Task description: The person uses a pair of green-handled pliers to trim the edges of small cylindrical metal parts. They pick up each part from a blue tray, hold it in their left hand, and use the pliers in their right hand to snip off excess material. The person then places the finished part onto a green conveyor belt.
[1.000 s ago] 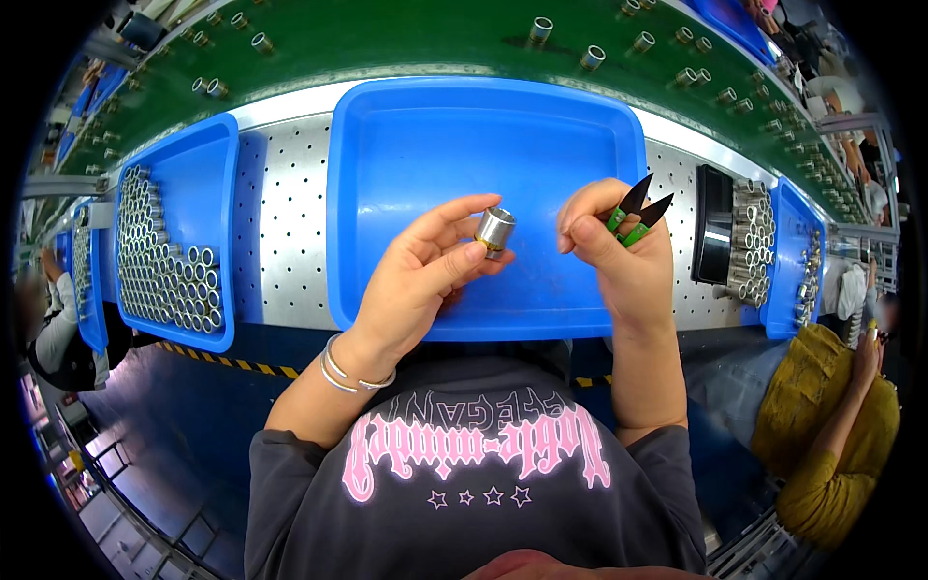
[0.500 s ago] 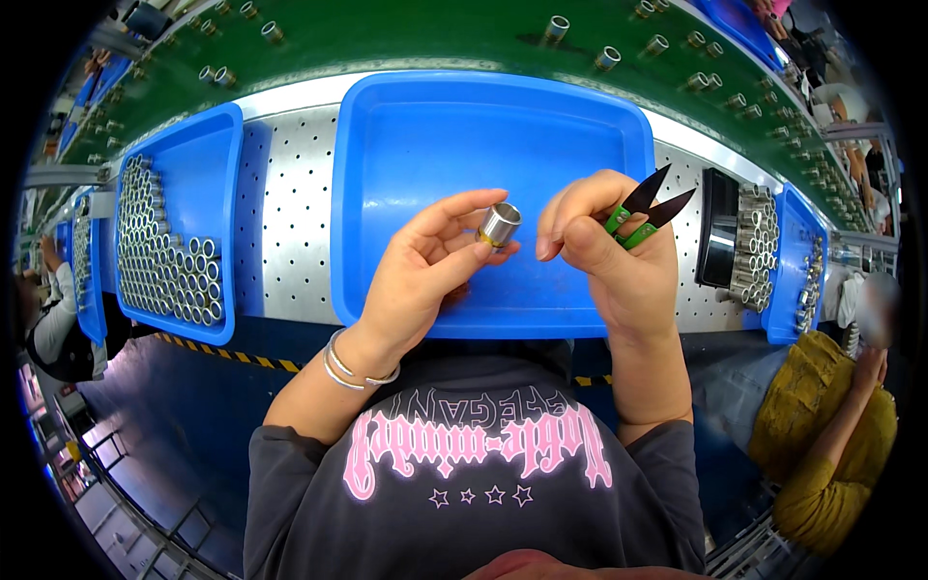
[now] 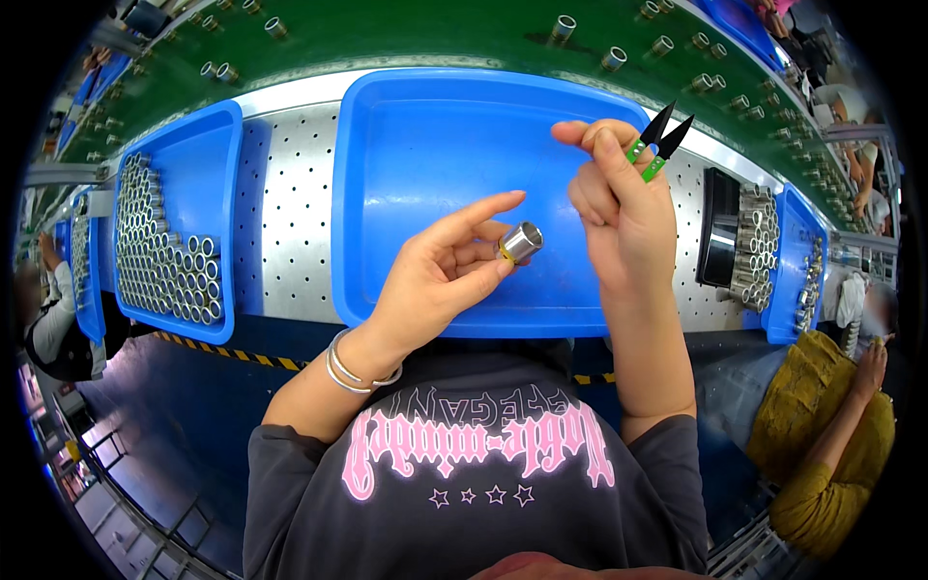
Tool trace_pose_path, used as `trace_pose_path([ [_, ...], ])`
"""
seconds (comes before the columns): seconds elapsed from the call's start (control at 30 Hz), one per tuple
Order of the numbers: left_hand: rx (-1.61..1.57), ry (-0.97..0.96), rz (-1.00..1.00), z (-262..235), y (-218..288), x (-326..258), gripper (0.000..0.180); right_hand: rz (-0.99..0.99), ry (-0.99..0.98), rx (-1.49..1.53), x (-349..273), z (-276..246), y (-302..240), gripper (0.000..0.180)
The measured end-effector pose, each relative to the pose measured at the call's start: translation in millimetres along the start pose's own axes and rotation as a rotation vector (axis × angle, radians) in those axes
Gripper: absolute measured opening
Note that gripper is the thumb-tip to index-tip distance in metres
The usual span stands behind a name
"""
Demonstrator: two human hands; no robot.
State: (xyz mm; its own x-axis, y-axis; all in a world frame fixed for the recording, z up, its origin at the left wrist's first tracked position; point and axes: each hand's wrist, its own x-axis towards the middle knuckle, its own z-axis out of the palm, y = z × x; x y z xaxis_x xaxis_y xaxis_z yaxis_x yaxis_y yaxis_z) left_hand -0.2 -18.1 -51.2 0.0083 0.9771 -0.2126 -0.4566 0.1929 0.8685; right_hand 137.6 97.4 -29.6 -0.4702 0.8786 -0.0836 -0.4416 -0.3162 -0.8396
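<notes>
My left hand grips a short, shiny metal sleeve between thumb and fingers, over the large blue tray. The sleeve is tilted, its open end pointing up and right, and a yellowish band shows at its lower end. Higher up and to the right is my right hand, closed with thumb and index finger together. Green-handled thread snips are held in it, their black blades apart and pointing up and right. Whether a thin thread is pinched in its fingertips is too small to tell.
At left a blue tray holds many upright metal sleeves. More sleeves stand at right beside a black box. A green conveyor belt carrying scattered sleeves runs behind. A person in a mustard top is at right.
My right hand has moved up, away from the sleeve, carrying the snips. My left hand has shifted slightly right and down, and the sleeve in it leans more to the right.
</notes>
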Motion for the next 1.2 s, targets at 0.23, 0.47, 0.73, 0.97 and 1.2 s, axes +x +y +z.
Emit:
trace_pose_path([
  [0.23,-0.036,0.039,0.049,-4.5,0.9,2.8,0.044,-0.090,0.058,0.173,-2.9,-18.2,-6.4,0.012],
  [0.47,-0.045,0.111,0.076,-5.6,-0.7,3.4,0.041,-0.239,-0.250,0.040,-28.1,-5.6,-23.0,0.017],
  [0.73,-0.009,0.128,0.050,-7.3,-3.3,2.8,0.040,-0.247,-0.338,-0.049,-37.0,10.8,-39.7,0.024],
  [0.97,0.012,0.116,0.063,-6.3,-4.2,1.7,0.040,-0.277,-0.428,-0.111,-28.7,17.9,-44.2,0.022],
  [1.2,-0.015,0.127,0.004,-10.0,-6.5,0.4,0.042,-0.291,-0.466,-0.146,-24.0,19.9,-42.7,0.019],
])
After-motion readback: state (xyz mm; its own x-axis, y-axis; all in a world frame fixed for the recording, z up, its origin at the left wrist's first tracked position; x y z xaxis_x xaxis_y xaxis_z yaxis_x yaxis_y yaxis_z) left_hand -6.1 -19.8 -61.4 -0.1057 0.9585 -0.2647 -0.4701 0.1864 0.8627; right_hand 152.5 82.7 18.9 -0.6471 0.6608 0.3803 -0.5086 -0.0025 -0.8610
